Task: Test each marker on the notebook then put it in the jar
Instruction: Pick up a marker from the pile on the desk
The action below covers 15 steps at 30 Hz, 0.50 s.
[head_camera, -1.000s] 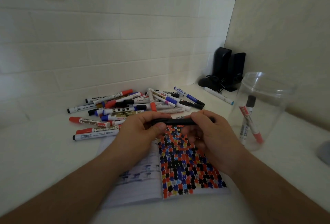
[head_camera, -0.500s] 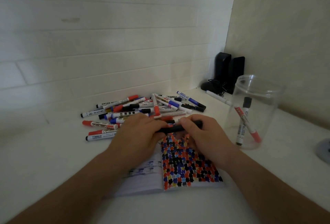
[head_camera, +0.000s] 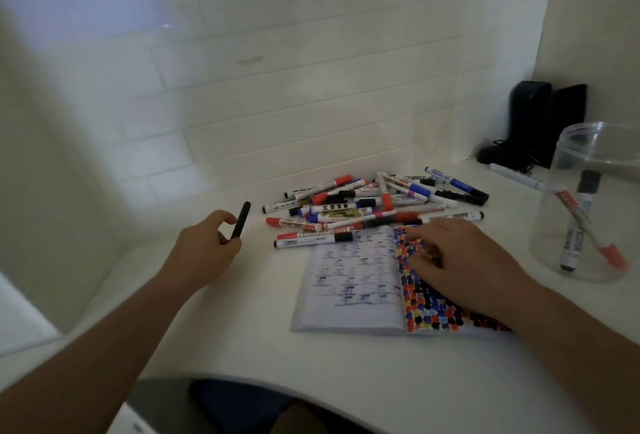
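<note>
My left hand [head_camera: 202,250] pinches a slim black marker piece [head_camera: 241,220] upright, left of the marker pile [head_camera: 374,203]; I cannot tell whether it is a cap or the whole marker. My right hand [head_camera: 460,260] lies on the right page of the open notebook [head_camera: 346,295], fingers bent over rows of coloured marks. Whatever is under those fingers is hidden. The clear jar [head_camera: 547,226] stands to the right and holds a black-capped marker [head_camera: 578,226] and a red-capped marker [head_camera: 604,250].
Two black speakers [head_camera: 543,122] with cables stand in the back right corner, and a single white marker [head_camera: 516,175] lies in front of them. White tiled walls close the back and right. The desk's curved front edge is near my body.
Both hands held the black marker together over the notebook; now they are apart. My left hand has moved left with a black piece, my right hand has dropped onto the page. The camera turned left.
</note>
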Tool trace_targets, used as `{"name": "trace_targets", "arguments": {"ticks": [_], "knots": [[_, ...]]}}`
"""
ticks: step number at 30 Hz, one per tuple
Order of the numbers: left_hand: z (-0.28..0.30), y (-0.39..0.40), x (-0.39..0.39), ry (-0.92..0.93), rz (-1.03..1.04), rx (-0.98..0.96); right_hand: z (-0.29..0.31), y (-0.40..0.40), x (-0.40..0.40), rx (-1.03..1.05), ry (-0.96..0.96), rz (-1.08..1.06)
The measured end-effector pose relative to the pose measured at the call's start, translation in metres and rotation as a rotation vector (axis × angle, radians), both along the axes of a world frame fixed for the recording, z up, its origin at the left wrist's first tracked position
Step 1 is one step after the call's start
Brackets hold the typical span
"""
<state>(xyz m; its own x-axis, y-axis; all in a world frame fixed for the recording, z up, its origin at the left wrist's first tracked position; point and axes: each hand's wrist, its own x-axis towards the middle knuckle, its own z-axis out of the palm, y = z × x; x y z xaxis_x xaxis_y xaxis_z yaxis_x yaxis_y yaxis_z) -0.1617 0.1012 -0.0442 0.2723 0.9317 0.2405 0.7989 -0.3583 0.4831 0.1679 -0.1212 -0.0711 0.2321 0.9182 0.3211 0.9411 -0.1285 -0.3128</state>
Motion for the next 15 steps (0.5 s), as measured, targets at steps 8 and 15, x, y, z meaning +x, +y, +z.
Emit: {"name": "trace_targets", "arguments": {"ticks": [8,15], "knots": [[-0.018,0.025,-0.003,0.156,0.087,0.000,-0.008,-0.003,0.002,-0.014,-0.011,0.042],[-0.019,0.043,0.007,0.282,0.121,0.048,-0.010,-0.001,0.007,0.028,-0.006,0.044]]}}
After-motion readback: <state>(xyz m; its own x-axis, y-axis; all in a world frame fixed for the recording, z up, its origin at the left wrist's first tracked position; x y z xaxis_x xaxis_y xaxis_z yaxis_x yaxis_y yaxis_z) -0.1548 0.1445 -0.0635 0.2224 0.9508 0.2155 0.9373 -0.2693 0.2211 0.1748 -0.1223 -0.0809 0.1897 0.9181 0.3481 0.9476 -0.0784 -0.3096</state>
